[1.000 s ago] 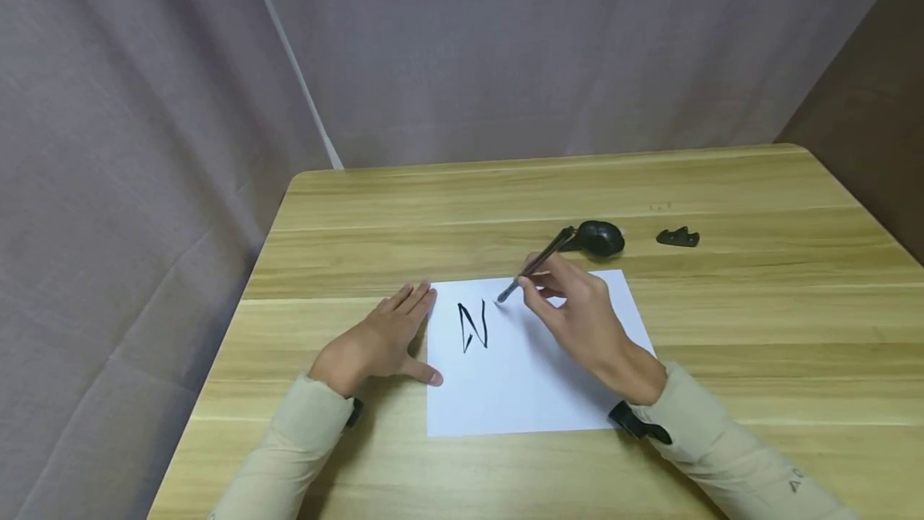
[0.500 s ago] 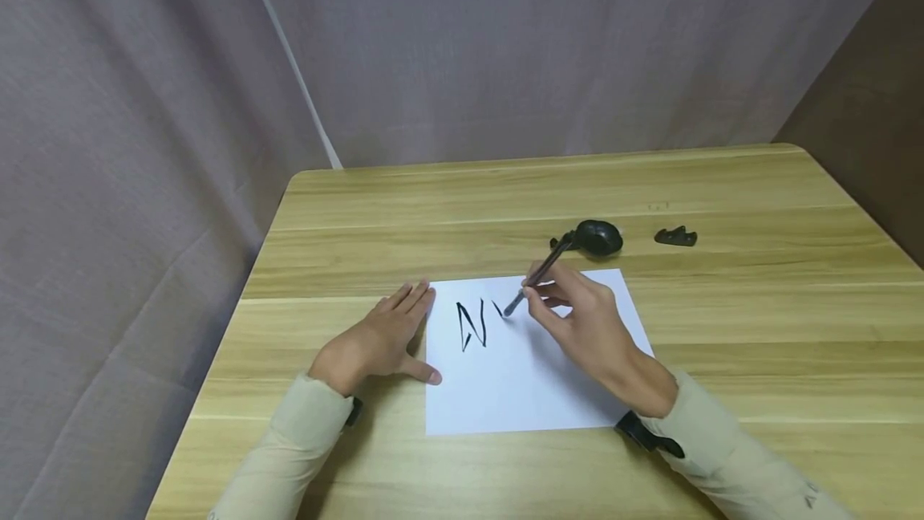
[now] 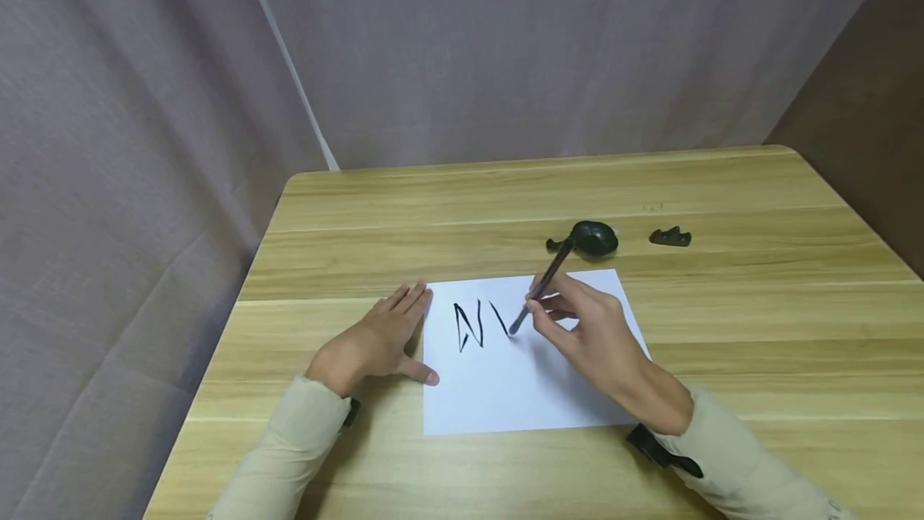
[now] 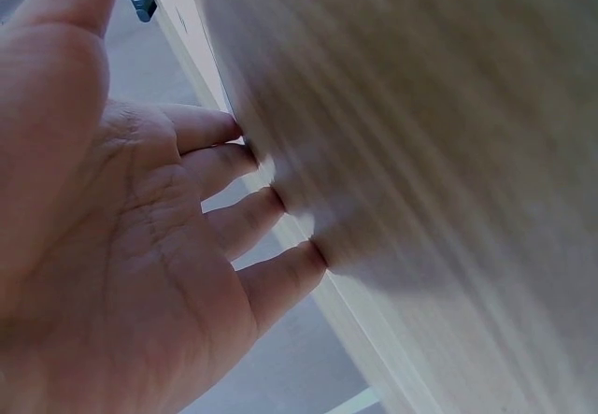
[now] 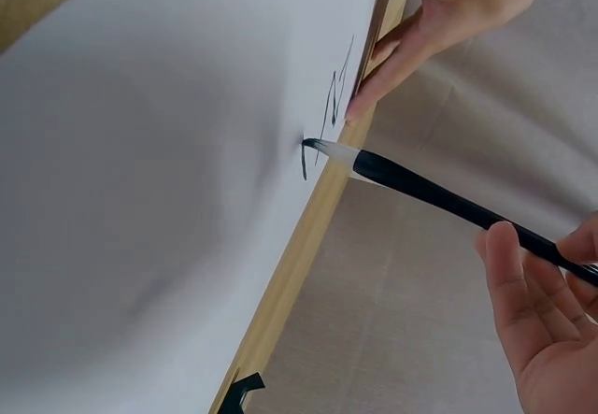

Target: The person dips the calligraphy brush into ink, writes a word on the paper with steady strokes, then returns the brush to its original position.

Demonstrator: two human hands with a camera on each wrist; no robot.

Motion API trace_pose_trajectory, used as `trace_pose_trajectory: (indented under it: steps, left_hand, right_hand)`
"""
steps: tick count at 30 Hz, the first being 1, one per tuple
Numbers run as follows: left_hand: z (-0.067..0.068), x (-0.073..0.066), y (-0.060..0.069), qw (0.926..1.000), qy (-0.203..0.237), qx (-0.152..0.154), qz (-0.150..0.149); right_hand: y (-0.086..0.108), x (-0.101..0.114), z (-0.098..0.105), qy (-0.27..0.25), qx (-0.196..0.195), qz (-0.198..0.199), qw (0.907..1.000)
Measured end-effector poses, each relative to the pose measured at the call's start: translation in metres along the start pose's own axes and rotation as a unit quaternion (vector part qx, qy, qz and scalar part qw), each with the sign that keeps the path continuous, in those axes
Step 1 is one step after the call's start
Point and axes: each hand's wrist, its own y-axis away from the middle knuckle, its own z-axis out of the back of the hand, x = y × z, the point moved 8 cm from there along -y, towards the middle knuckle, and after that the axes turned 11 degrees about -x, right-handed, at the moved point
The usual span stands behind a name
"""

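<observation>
My right hand (image 3: 588, 335) pinches a dark-handled calligraphy brush (image 3: 552, 275) between thumb and fingers. In the right wrist view the brush (image 5: 420, 188) shows white bristles with a black tip, which touches the paper (image 5: 168, 152). A white sheet of paper (image 3: 469, 404) lies on the table, with a black N-like mark and a slanting stroke to its right; the brush tip is at that stroke's lower end. My left hand (image 3: 371, 343) rests flat with fingers spread at the sheet's left edge, its thumb on the paper. The left wrist view shows the hand's palm (image 4: 140, 236), fingertips against the wooden surface.
Behind the paper on the wooden table (image 3: 404, 223) sits a rounded black dish (image 3: 597, 239) with a small stem-like part at its left. A small black brush rest with humps (image 3: 670, 237) lies farther right. A grey curtain (image 3: 505, 46) hangs behind the table.
The brush in my right hand has moved down and slightly right, leaving a new slanting black stroke beside the N-like mark. My left hand has stayed in place on the sheet's edge.
</observation>
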Motion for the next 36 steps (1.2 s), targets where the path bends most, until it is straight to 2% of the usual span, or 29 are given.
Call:
trace_pose_trajectory:
  steps: [26,36]
  left_hand:
    - [-0.0014,0.001,-0.0016,1.0,0.002,-0.002,-0.001]
    - [-0.0009,0.0009,-0.0011,1.0,0.0,-0.002,0.002]
  right_hand:
    - [-0.002,0.0026,0.0029,-0.01,0.003,-0.007,0.9999]
    - [-0.0062,-0.0019,0.0037,0.009,-0.001,0.001,1.0]
